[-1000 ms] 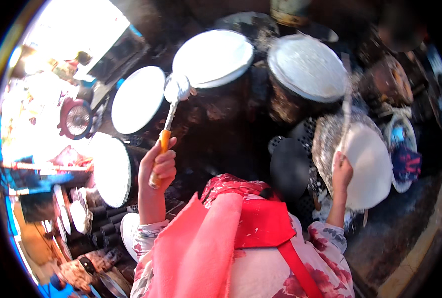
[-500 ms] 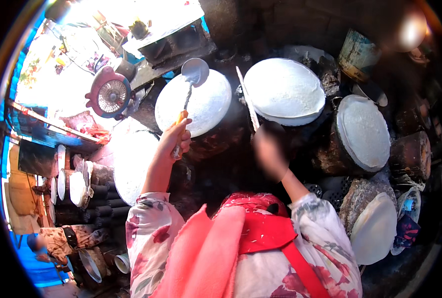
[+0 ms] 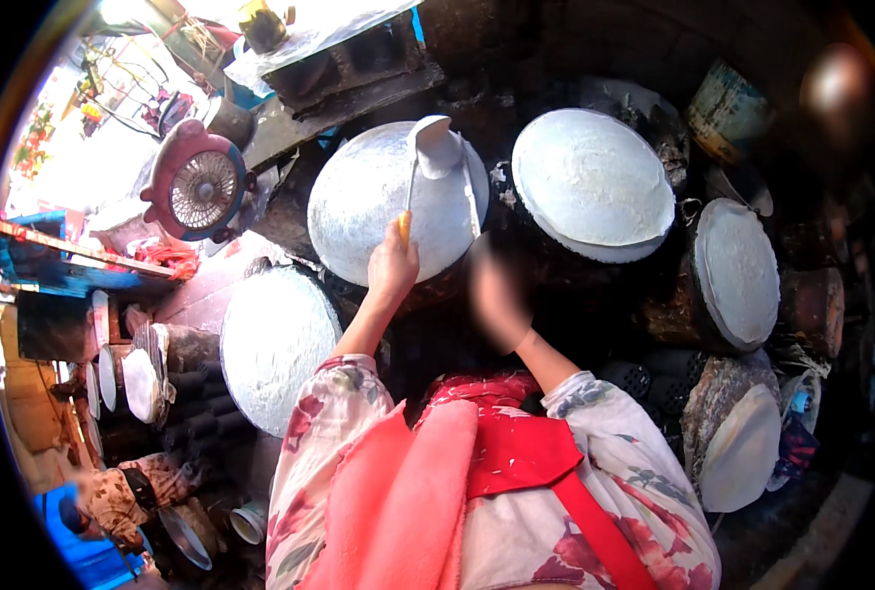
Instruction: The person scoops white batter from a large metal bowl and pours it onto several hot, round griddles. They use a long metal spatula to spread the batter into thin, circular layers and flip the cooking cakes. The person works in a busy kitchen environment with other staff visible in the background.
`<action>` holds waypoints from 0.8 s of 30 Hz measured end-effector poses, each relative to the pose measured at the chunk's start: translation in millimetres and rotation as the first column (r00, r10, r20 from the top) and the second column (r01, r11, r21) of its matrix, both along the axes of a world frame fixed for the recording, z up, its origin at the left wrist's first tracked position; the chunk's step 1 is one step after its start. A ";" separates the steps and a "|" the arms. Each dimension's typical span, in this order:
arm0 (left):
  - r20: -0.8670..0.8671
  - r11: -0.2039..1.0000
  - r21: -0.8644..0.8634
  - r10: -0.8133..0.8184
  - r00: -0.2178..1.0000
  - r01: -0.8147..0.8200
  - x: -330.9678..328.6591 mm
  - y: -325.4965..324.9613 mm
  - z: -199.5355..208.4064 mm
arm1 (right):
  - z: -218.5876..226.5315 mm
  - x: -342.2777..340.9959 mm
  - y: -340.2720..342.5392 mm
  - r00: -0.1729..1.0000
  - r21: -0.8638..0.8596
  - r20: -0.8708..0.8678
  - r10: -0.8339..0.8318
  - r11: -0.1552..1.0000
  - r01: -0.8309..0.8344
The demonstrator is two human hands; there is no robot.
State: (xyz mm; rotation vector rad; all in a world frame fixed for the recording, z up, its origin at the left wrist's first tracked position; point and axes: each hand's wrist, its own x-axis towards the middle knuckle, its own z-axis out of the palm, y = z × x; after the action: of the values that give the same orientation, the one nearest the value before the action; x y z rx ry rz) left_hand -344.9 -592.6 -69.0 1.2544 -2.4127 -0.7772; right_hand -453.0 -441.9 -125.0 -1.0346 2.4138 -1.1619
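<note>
My left hand [image 3: 393,265] is closed around the orange handle of a metal ladle [image 3: 439,147]. The ladle's bowl is tipped on its side over the upper right of a round pale griddle [image 3: 354,202]. A smear hides the fingers of my right hand [image 3: 499,303], beside the griddle's lower right edge. From this hand rises a thin, white-coated stick [image 3: 472,192], lying along the griddle's right side. Right of it, a second round griddle carries a white flat sheet of batter or bread [image 3: 595,182]. Whether the ladle's bowl touches the griddle, I cannot tell.
Another white-topped round griddle [image 3: 275,349] stands by my left forearm. Farther right are a round white-covered one [image 3: 737,275] and a leaning pale disc [image 3: 742,447]. A pink fan [image 3: 202,187] stands at the left. Dark perforated cylinders [image 3: 669,393] lie near my right sleeve. A person [image 3: 118,492] is at lower left.
The ladle has moved right and its bowl has tipped over. My left hand went right and slightly down; my right hand and the stick shifted left, onto the griddle's right side.
</note>
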 end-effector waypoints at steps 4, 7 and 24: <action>0.113 0.999 -0.016 0.032 0.993 -0.030 -14.8 -28.6 -5.8 | -0.3 5.3 -33.0 0.998 0.155 0.064 -0.013 0.988 0.003; 0.115 0.996 -0.074 0.049 0.992 -0.040 -2.6 -51.1 -12.8 | 15.8 -6.5 -34.9 0.999 0.205 0.041 0.004 0.979 -0.013; 0.158 0.943 -0.110 0.329 0.931 -0.314 58.0 -41.4 -3.7 | 13.6 -37.2 -79.9 0.923 0.341 -0.053 0.381 0.876 -0.342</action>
State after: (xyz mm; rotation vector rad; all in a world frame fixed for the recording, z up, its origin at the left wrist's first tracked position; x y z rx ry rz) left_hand -286.9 -634.0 -72.7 1.6886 -2.2517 -0.4839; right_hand -490.2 -521.7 -111.4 -1.3936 2.2533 -0.5662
